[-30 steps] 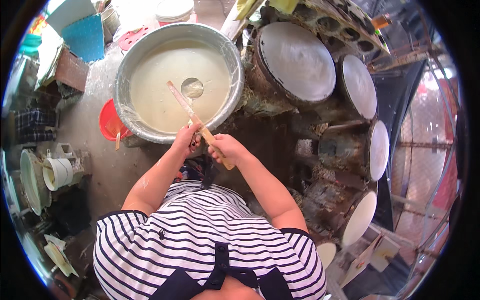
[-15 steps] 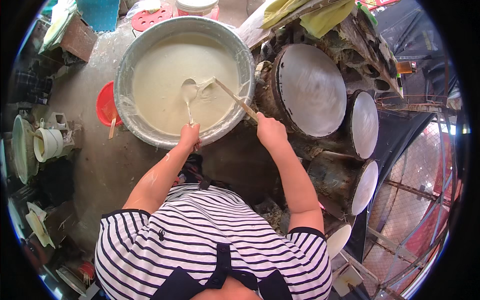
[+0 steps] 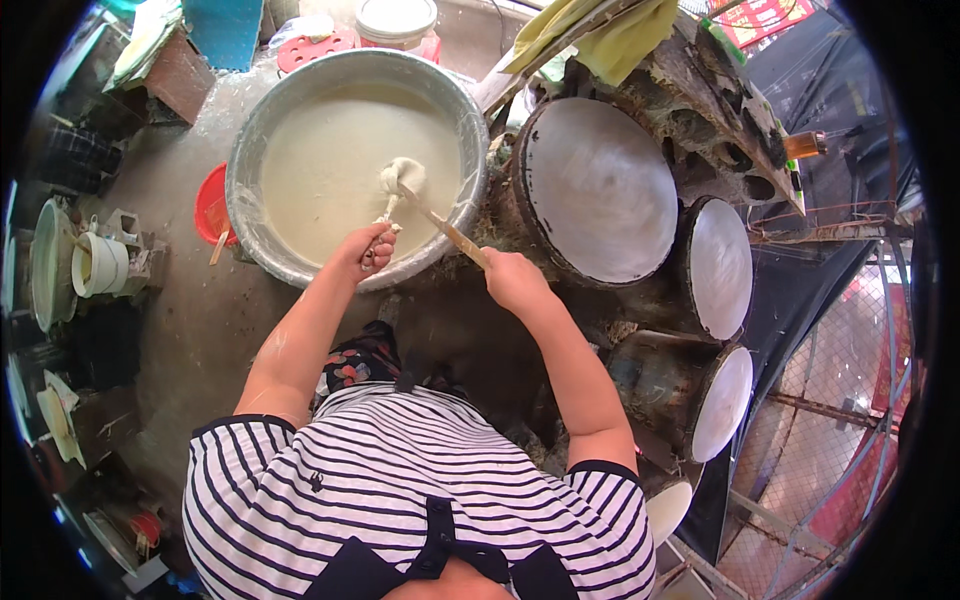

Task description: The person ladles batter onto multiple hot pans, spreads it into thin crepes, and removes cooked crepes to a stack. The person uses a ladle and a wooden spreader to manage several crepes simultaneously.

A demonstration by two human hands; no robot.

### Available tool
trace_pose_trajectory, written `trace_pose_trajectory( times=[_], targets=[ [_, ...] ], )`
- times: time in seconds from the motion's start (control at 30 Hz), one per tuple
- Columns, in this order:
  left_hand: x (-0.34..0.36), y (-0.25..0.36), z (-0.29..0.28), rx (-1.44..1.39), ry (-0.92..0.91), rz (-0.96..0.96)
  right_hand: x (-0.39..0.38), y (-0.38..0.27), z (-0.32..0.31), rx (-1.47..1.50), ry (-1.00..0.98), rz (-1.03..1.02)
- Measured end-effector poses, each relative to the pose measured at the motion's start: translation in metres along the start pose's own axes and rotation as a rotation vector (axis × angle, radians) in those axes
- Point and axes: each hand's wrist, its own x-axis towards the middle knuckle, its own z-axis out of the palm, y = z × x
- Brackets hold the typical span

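A large metal basin (image 3: 243, 190) holds pale, creamy batter (image 3: 330, 175) in front of me. My left hand (image 3: 370, 250) is closed on the batter-coated handle of a ladle (image 3: 404, 176), whose bowl is lifted over the batter, covered in it. My right hand (image 3: 510, 275) grips a flat wooden stick (image 3: 448, 230) at the basin's right rim; the stick's far end touches the coated ladle.
Several round griddles (image 3: 595, 185) on blackened stoves curve down my right side, beneath yellow cloths (image 3: 625, 40). A red bowl (image 3: 215, 200) with a wooden spatula stands left of the basin; white buckets (image 3: 100, 265) sit farther left, and a red perforated stool (image 3: 315, 52) behind.
The stick and ladle were together, then apart at half a second ago; now they meet again, with the ladle coated. My right hand moved rightward and up, then slightly back left.
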Motion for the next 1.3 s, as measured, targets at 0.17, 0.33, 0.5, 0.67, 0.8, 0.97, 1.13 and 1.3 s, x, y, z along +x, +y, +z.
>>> trace_pose_trajectory(
  times=[0.17,0.33,0.5,0.67,0.8,0.97,1.13,1.3],
  targets=[
    [-0.072,0.001,0.074,-0.044,-0.190,0.203,-0.054,0.013,-0.080,-0.026,0.166,-0.140],
    [-0.170,0.010,0.161,0.180,-0.246,0.511,-0.118,0.010,-0.178,-0.217,0.501,-0.303],
    [-0.217,-0.014,0.191,0.322,0.007,0.687,-0.121,0.049,-0.165,-0.344,0.980,-0.501],
    [-0.187,-0.016,0.107,0.095,0.006,0.283,-0.102,0.099,-0.070,-0.161,1.043,-0.433],
    [-0.185,-0.032,0.113,0.223,0.016,0.104,-0.132,0.117,0.005,0.920,0.902,-0.168],
    [-0.220,-0.070,0.204,0.411,0.233,0.219,-0.189,0.133,0.061,1.604,0.962,-0.019],
    [-0.235,-0.110,0.287,0.715,-0.064,0.260,-0.276,0.190,0.093,1.670,1.156,0.213],
    [-0.193,-0.184,0.412,1.076,-0.367,0.192,-0.355,0.257,0.121,1.665,1.367,0.450]
  ],
)
